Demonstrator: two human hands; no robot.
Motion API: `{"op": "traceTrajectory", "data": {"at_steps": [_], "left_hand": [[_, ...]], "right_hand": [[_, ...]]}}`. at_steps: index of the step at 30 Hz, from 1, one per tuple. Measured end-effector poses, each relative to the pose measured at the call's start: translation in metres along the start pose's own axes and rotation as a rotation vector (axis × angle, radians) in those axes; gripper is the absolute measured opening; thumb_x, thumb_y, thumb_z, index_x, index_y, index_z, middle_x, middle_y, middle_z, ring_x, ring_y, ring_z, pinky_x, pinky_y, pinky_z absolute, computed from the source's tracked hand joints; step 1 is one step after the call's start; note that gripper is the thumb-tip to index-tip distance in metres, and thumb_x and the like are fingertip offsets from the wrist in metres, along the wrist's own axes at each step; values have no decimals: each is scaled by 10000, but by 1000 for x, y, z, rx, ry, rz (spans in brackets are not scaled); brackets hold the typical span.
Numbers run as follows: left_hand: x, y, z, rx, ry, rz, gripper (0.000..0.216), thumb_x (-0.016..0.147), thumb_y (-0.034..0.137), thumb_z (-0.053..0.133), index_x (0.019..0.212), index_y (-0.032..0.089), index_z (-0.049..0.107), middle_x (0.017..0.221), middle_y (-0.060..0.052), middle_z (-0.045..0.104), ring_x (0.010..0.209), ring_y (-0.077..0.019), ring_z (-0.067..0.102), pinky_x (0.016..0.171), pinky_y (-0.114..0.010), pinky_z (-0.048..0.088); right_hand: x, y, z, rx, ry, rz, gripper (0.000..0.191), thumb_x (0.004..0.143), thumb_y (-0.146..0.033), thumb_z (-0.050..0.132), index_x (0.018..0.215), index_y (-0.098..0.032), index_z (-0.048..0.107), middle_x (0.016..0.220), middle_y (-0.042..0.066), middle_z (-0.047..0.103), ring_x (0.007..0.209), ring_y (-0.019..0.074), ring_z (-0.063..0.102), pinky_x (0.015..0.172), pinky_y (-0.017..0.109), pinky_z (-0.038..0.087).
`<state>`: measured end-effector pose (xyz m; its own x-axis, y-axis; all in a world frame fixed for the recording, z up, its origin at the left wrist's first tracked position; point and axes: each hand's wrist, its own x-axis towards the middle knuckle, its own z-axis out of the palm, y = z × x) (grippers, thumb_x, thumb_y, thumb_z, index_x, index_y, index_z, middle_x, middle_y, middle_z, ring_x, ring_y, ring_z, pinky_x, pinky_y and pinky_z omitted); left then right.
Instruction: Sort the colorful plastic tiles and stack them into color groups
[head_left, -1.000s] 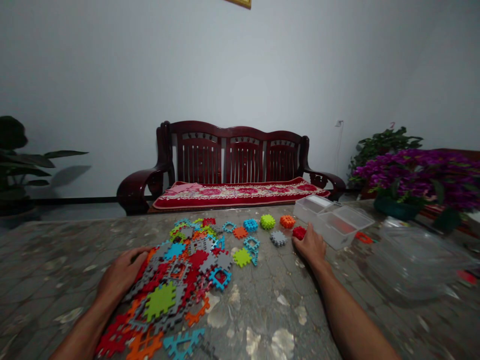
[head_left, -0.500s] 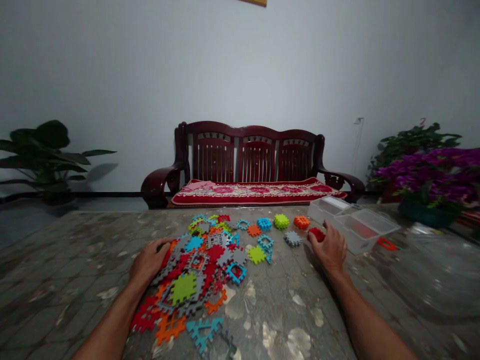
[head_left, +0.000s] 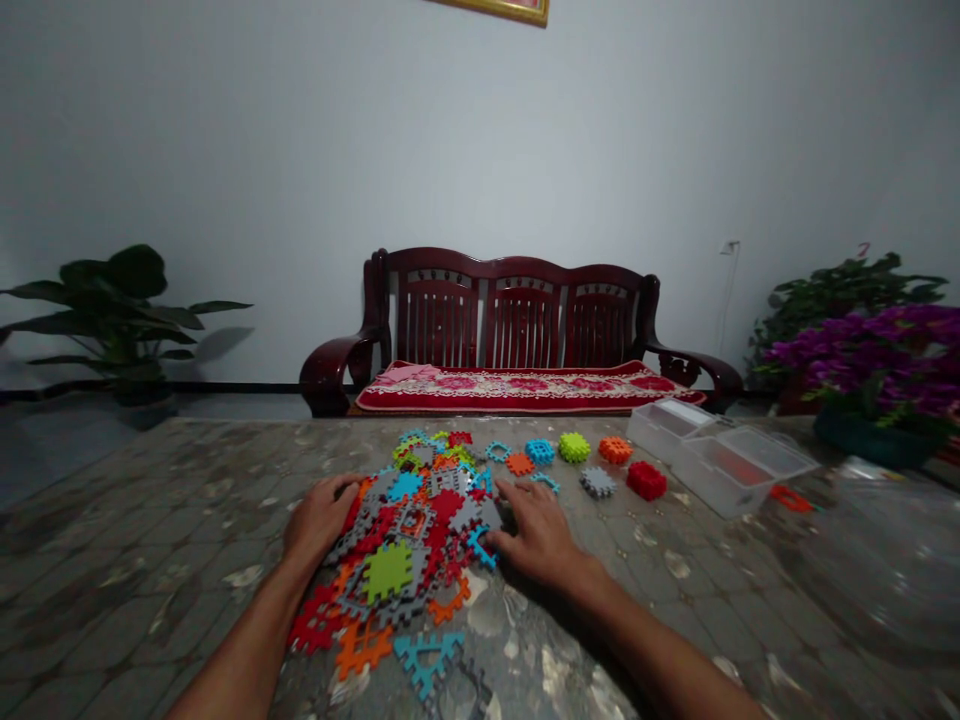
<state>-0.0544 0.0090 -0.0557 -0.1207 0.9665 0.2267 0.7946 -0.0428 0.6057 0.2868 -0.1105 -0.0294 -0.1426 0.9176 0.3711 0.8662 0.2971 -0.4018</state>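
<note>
A loose pile of flat notched plastic building pieces [head_left: 388,572] in red, grey, orange, blue and green covers the middle of the table. My left hand [head_left: 319,520] rests against the pile's left edge, thumb and forefinger apart, with nothing seen held. At the pile's right edge is my right hand [head_left: 544,535], fingers spread over grey and blue pieces, its thumb near a blue frame piece [head_left: 481,548]. It partly covers the pieces beneath. Farther right stand sorted stacks: red [head_left: 646,481], grey [head_left: 598,482], orange [head_left: 615,450], green [head_left: 574,447] and blue [head_left: 539,451].
A clear plastic box [head_left: 720,470] with its lid raised stands at the back right. An orange item [head_left: 791,499] and a clear plastic bag [head_left: 885,560] lie right of it. Purple flowers [head_left: 877,350] stand in a pot. Behind the table is a wooden bench [head_left: 517,310].
My right hand has let go of the red stack beside the grey one and moved left to the pile. My left hand stays at the pile's left edge. The view has shifted slightly.
</note>
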Motion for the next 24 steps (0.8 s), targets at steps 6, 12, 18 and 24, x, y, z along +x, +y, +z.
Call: {"op": "traceTrajectory", "data": {"at_steps": [6,12,18,24], "left_hand": [[0,0,-1,1,-5,0,411,889,387,452,1040,250,809,1200,-75,779,1105,-251,700,927,-313,530],[2,-2,0,21,2,9,430,879,400,455,1045,239,818,1196,-81,778,1083,-263,707,883,-311,542],[1,-3,0,18,-25,11,457,898,409,425,1083,238,806,1221,-80,767,1119,-257,694,938,-316,525],[0,-3,0,11,-9,17,442,896,388,428,1071,240,806,1213,-83,769,1125,-256,691,945,-322,520]], "right_hand": [[-2,-3,7,1,17,38,628,777,-297,724,1391,-224,618,1175,102,734,1100,302,624,999,456,464],[-5,5,7,43,116,-30,662,751,-233,686,1406,-213,597,1267,111,710,1164,289,622,1046,432,471],[4,46,-8,171,346,184,601,806,-322,624,1393,-194,600,1249,118,709,1122,265,664,1020,420,520],[7,84,-16,187,403,360,615,824,-411,626,1384,-161,591,1244,140,706,1107,273,672,1012,437,524]]}}
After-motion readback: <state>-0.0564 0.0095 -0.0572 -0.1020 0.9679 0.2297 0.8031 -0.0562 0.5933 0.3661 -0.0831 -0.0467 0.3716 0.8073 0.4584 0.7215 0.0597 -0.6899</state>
